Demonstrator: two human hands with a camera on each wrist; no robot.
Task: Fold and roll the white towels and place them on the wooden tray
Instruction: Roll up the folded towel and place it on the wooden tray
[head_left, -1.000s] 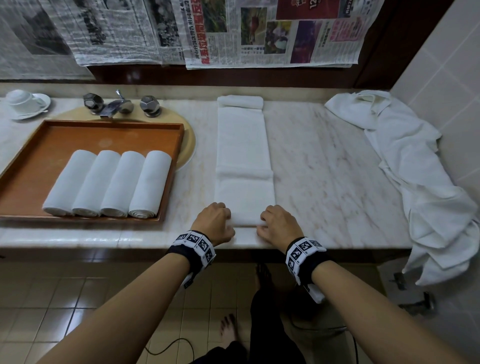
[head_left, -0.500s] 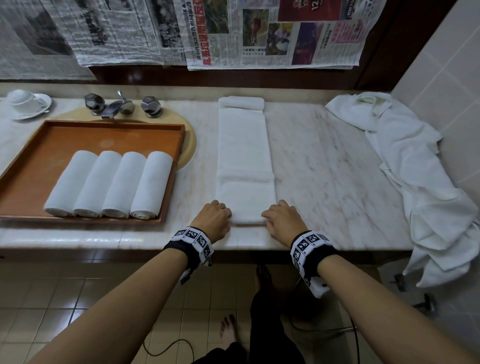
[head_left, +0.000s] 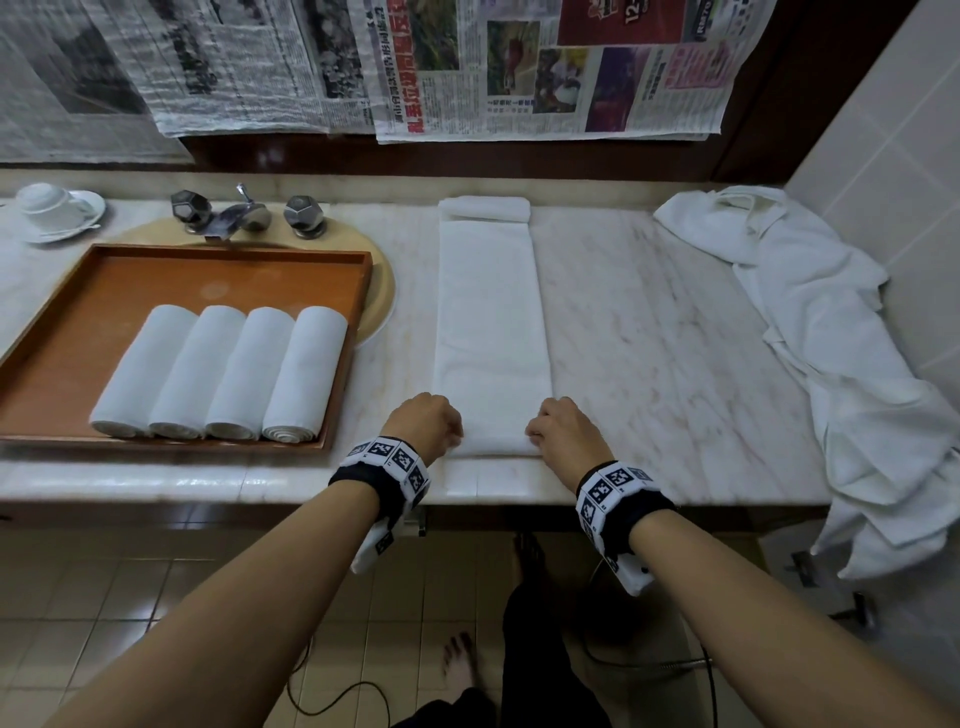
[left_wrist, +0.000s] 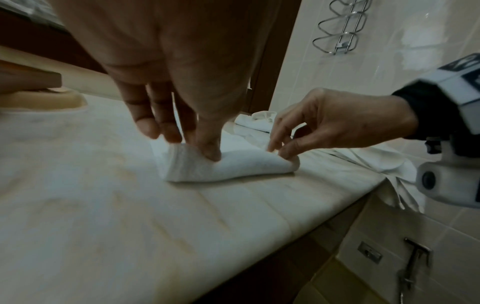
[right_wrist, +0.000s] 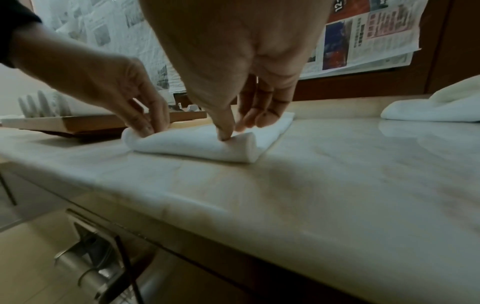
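A: Where does the long folded towel (head_left: 491, 312) lie?

B: Flat on the marble counter (head_left: 675, 338), running away from the person, its near end turned up into a first small roll at the counter's front edge.

A: And the hands?

B: The left hand (head_left: 423, 423) pinches the left end of that roll, thumb on the near side and fingers (left_wrist: 166, 127) curled over the top. The right hand (head_left: 563, 431) does the same on the right end: the thumb presses into the roll and the fingers (right_wrist: 262, 115) arch over it onto the flat cloth behind. Both hands are closed on the towel, as the wrist views show plainly.

A: The tray?

B: The wooden tray (head_left: 78, 322) sits to the left, partly over the sink basin (head_left: 382, 291), well apart from the towel being rolled. Four rolled white towels (head_left: 223, 371) lie in it side by side, touching, their spiral ends toward the person.

A: Anything else on the counter?

B: A smaller folded white piece (head_left: 485, 207) touches the far end of the long towel; whether it is a separate towel or a fold of the same one cannot be told. A crumpled heap of white cloth (head_left: 841, 364) lies at the right, hanging over the counter's edge. A metal faucet (head_left: 244, 214) stands behind the tray, an upturned white cup on a saucer (head_left: 54, 210) at the far left, and newspaper sheets (head_left: 519, 67) hang on the wall above.
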